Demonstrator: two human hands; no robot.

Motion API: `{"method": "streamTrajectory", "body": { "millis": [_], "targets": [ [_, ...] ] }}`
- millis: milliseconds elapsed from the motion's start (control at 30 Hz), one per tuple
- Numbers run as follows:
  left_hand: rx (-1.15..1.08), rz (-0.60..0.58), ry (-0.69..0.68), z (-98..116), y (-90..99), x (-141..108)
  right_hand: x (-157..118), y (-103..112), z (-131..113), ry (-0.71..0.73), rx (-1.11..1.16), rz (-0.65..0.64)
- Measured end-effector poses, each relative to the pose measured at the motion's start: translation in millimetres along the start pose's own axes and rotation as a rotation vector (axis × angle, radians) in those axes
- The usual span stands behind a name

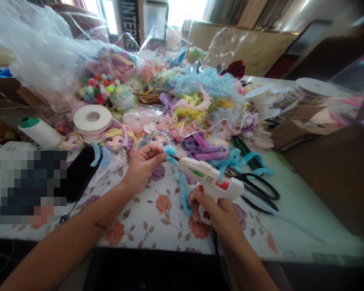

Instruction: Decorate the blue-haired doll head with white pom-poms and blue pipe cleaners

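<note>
My left hand pinches a fluffy light blue strip near the middle of the view, where a small blue tuft shows at the fingertips. The strip's loose part hangs down onto the flowered cloth. My right hand is wrapped round the handle of a white glue gun. Its dark nozzle points left and touches or nearly touches the blue strip beside my left fingers. A doll face with blue eyes lies just behind my left hand.
Black-handled scissors lie right of the glue gun. Behind are a white ribbon spool, a thread cone, pompoms and heaped pastel trims. A black phone lies left; a cardboard box stands right.
</note>
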State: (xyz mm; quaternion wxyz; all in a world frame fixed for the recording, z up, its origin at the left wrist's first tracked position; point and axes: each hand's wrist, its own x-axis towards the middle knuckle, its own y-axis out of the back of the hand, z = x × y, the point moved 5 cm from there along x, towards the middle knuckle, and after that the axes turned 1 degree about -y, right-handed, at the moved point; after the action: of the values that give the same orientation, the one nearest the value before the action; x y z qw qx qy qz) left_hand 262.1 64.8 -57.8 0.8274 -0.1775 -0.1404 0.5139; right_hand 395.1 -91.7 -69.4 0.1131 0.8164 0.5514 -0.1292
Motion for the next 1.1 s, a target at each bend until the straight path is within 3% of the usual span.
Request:
{"method": "streamTrajectory", "body": {
  "millis": [567, 833, 900, 967, 1100],
  "targets": [
    [-0.087, 0.033, 0.052, 2, -0.9, 0, 1, 1, -2, -0.008, 0.018, -0.012],
    [-0.26, 0.141, 0.104, 8, 7.6, 7, -4, 1, -14, 0.112, 0.135, 0.012],
    [-0.277, 0.197, 0.11, 9, 12.0, 9, -5, 18, -17, 0.177, 0.139, 0.068],
    [-0.28, 0.218, 0.123, 7, 13.8, 10, -7, 53, -21, 0.263, 0.135, 0.216],
    [-0.28, 0.203, 0.158, 2, 10.0, 7, -7, 164, -28, 0.365, -0.043, 0.642]
  ]
}}
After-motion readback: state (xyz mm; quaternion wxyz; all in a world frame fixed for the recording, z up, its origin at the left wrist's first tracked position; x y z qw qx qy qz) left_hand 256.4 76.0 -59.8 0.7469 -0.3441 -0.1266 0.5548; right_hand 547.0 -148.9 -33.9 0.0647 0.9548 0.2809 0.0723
